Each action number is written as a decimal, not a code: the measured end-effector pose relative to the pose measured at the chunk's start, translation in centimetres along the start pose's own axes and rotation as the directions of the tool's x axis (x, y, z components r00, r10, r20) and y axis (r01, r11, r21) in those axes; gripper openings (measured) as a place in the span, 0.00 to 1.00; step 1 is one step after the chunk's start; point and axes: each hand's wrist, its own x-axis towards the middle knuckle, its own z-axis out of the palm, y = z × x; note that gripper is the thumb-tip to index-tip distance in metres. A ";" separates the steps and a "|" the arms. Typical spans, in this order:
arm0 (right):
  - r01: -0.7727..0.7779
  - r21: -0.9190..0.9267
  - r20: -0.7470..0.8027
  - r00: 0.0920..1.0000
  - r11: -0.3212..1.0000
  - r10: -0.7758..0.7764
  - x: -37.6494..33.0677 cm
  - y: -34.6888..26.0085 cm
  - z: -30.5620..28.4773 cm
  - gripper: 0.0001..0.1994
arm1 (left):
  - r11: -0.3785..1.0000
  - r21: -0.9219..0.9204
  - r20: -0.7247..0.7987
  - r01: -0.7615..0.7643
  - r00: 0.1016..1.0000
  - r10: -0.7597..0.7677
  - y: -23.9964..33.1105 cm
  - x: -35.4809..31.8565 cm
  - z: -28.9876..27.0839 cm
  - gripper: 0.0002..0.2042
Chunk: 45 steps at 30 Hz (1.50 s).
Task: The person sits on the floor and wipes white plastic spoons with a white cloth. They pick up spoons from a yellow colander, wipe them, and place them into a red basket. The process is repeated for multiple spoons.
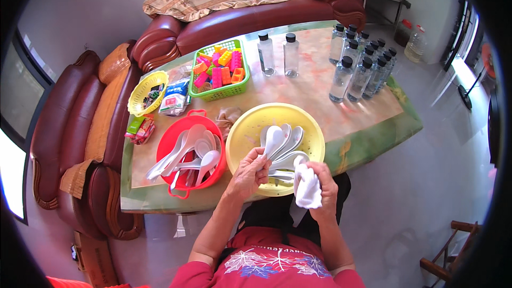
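My left hand (249, 173) pinches the handle of a white soup spoon (274, 138), its bowl turned up and away from me. A crumpled white cloth (307, 188) hangs from my closed right hand (327, 189). Both hands are over the near part of a yellow basin (244, 124), where several more white spoons (292, 141) lie in a fan. To the left stands a red basin (171, 134) with handles, filled with white ladles and spoons (208, 163). A brownish crumpled cloth (228, 119) rests between the two basins.
Behind the basins are a green basket (217, 94) of colourful toy blocks, a yellow basket (133, 100) and packets (174, 98). Two clear bottles (291, 56) stand at the far middle, several more (358, 77) at right. Sofas (250, 18) border the marbled table (368, 152).
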 end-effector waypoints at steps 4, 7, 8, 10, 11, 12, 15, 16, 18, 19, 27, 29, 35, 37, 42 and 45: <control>0.264 -0.329 -0.009 0.959 0.907 -0.282 2.4 -0.7 2.0 0.19 | 0.995 -0.087 0.110 -0.043 0.993 0.053 -1.8 -0.9 1.1 0.11; 0.424 -0.405 0.142 0.905 0.810 -0.402 3.0 0.4 4.0 0.21 | 0.978 -0.097 0.037 -0.182 0.982 0.187 -3.0 -1.4 2.7 0.16; 0.478 -0.413 0.169 0.876 0.775 -0.451 3.1 0.8 4.5 0.23 | 0.966 -0.101 0.073 -0.240 0.966 0.247 -3.2 -1.5 2.6 0.16; 0.486 -0.417 0.165 0.871 0.768 -0.462 4.2 1.0 4.4 0.20 | 0.977 -0.071 0.013 -0.199 0.980 0.201 -2.9 -1.9 3.0 0.15; 0.477 -0.425 0.169 0.877 0.770 -0.450 4.9 0.6 4.5 0.19 | 0.981 -0.059 0.071 -0.186 0.979 0.190 -3.3 -2.0 1.7 0.15; 0.467 -0.431 0.170 0.883 0.772 -0.438 5.6 0.5 4.5 0.18 | 0.984 -0.044 0.129 -0.173 0.976 0.178 -3.4 -2.2 1.0 0.14; 0.343 -0.249 0.097 0.939 0.906 -0.330 7.9 2.2 4.0 0.14 | 0.989 -0.004 0.121 -0.145 0.982 0.144 -3.1 -2.7 1.8 0.11; 0.224 -0.086 0.074 0.973 0.971 -0.218 8.3 3.7 3.5 0.13 | 0.991 0.017 0.121 -0.136 0.984 0.133 -3.0 -2.7 2.2 0.11; -0.190 0.142 0.182 0.970 0.972 0.163 8.4 2.2 3.2 0.16 | 0.989 -0.056 0.119 -0.135 0.983 0.141 -3.0 -2.8 1.9 0.11; -0.182 0.174 0.185 0.971 0.968 0.149 8.1 2.1 3.4 0.17 | 0.987 -0.082 0.111 -0.136 0.983 0.145 -2.9 -2.7 1.8 0.11; 0.472 -0.479 0.362 0.874 0.740 -0.323 1.9 -0.5 5.4 0.27 | 0.879 -0.456 0.030 -0.140 0.985 0.173 -3.8 -1.8 0.3 0.19; 0.465 -0.497 0.347 0.880 0.733 -0.323 2.3 -0.6 5.1 0.24 | 0.920 -0.302 0.065 -0.251 0.957 0.283 -4.0 -1.9 0.2 0.19; 0.273 -0.089 0.094 0.960 0.958 -0.264 5.8 0.2 4.0 0.20 | 0.986 -0.140 0.147 -0.088 0.983 0.108 -3.0 -2.6 1.1 0.12; -0.130 0.266 0.041 0.991 0.955 0.124 5.8 1.6 3.2 0.13 | 0.977 -0.207 0.227 -0.057 0.968 0.104 -2.3 -2.9 1.7 0.11; -0.237 0.658 0.029 0.956 0.714 0.291 5.8 1.2 3.8 0.09 | 0.837 0.370 0.093 -0.403 0.913 0.398 -2.4 -2.7 2.8 0.17; -0.230 0.700 0.009 0.949 0.676 0.314 5.3 1.9 4.8 0.09 | 0.448 0.728 0.197 -0.519 0.785 0.588 -2.8 -2.7 3.2 0.21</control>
